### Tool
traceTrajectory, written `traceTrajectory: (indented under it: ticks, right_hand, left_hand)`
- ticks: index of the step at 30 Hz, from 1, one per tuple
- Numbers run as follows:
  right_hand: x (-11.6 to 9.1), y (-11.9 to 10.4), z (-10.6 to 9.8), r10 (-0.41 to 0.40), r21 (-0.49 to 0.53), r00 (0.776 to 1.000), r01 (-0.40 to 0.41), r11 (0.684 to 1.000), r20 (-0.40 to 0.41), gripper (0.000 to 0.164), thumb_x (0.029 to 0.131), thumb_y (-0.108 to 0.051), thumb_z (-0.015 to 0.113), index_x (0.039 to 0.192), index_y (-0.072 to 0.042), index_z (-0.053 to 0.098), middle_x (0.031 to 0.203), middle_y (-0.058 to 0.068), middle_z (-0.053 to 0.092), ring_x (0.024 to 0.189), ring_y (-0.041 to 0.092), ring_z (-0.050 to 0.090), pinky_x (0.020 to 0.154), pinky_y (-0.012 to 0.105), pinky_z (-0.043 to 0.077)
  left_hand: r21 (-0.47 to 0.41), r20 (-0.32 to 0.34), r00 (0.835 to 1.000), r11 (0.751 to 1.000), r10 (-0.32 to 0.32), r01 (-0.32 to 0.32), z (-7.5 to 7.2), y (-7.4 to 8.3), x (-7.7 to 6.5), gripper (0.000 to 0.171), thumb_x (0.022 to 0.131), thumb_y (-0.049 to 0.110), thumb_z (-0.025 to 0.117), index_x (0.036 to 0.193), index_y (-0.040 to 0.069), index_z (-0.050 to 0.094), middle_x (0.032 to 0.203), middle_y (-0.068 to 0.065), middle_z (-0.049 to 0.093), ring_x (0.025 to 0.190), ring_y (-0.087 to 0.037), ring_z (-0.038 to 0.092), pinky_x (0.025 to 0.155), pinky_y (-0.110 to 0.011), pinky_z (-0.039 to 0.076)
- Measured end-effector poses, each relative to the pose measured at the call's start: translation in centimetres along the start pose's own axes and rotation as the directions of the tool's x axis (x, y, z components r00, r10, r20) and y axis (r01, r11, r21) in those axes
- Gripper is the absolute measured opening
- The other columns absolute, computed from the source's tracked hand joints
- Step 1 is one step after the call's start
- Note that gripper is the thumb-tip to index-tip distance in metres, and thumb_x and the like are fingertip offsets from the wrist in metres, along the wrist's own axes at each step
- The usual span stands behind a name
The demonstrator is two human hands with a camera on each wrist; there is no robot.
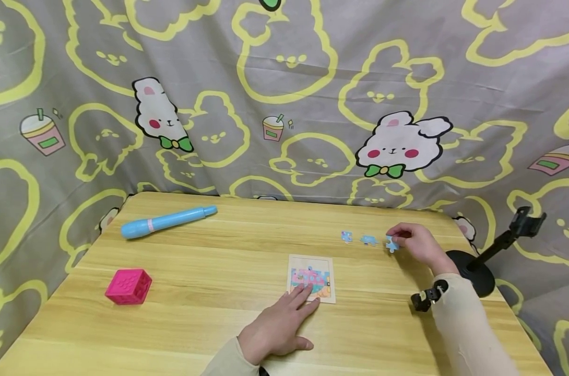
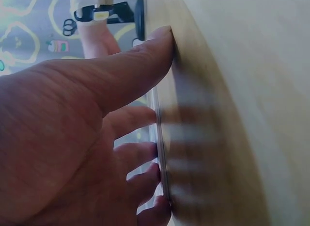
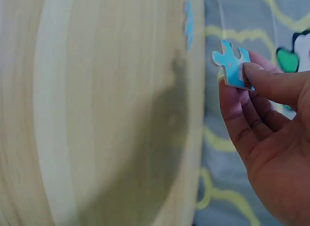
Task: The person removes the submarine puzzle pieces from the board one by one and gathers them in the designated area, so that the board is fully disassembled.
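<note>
Between thumb and fingers my right hand [image 1: 417,242] pinches a blue jigsaw piece [image 3: 233,67], held above the table in the right wrist view. Two more pieces lie just left of it: a blue piece [image 1: 369,239] and a blue-and-purple piece [image 1: 346,237]. My left hand [image 1: 284,325] rests with fingers spread on the lower edge of a framed jigsaw puzzle [image 1: 331,261]. Pink, teal and orange pieces fill its lower part, while the upper part of the tray is bare. In the left wrist view, the left fingertips [image 2: 151,117] touch the puzzle's thin edge.
A blue baton-shaped object [image 1: 169,221] lies at the back left of the table [image 1: 195,324]. Nearer stands a pink cube [image 1: 129,286]. By the right edge is a black phone stand [image 1: 482,271]. A patterned curtain [image 1: 308,172] hangs behind the table.
</note>
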State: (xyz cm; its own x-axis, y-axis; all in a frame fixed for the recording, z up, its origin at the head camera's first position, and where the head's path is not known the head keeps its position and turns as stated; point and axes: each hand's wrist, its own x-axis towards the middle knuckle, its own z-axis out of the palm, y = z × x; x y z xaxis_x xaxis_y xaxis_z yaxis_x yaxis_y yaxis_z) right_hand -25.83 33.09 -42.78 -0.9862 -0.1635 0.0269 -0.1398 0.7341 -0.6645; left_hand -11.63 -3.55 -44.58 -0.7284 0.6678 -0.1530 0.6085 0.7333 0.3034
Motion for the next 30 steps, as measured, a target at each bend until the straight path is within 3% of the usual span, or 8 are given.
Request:
traceTrajectory:
  ticks: [13,20,25,30]
  right_hand:
    - [1.1,2.8,-0.5,0.085,-0.018,0.995,-0.084,0.996,0.048,0.018,0.096,0.004,0.052,0.108,0.008,0.065,0.096,0.016,0.062,0.082,0.027,0.053,0.067,0.035,0.047]
    - [1.8,3.8,-0.5,0.108,-0.054,0.994,-0.106,0.993,0.032,0.020,0.097,0.000,0.052,0.112,0.008,0.062,0.105,0.021,0.062,0.087,0.030,0.054,0.073,0.038,0.046]
    - [1.6,3.3,-0.5,0.108,-0.088,0.994,-0.106,0.991,0.023,0.022,0.098,-0.006,0.054,0.114,0.008,0.061,0.108,0.024,0.061,0.092,0.035,0.055,0.077,0.045,0.045]
    - [1.2,1.2,0.0,0.055,-0.073,0.998,-0.056,0.996,-0.011,0.028,0.101,-0.011,0.053,0.119,0.009,0.058,0.112,0.026,0.059,0.100,0.039,0.055,0.082,0.051,0.045]
  left_hand:
    - [0.030,0.004,1.000,1.000,-0.002,0.002,0.0,0.0,0.1,0.081,0.085,0.052,0.069,0.152,0.018,0.039,0.161,-0.007,0.022,0.147,-0.022,0.017,0.115,-0.035,0.024]
    - [0.050,0.011,1.000,0.999,-0.002,0.001,0.1,0.0,0.2,0.082,0.085,0.053,0.068,0.153,0.019,0.038,0.161,-0.007,0.021,0.147,-0.022,0.017,0.115,-0.035,0.025]
    - [0.043,0.007,1.000,0.999,0.004,-0.004,0.0,0.0,0.2,0.081,0.085,0.053,0.068,0.153,0.018,0.038,0.161,-0.007,0.022,0.147,-0.022,0.016,0.116,-0.035,0.024]
    - [0.032,0.014,1.000,0.999,-0.001,0.001,0.0,0.0,0.2,0.082,0.085,0.052,0.069,0.153,0.019,0.037,0.161,-0.007,0.021,0.147,-0.022,0.016,0.116,-0.036,0.023]
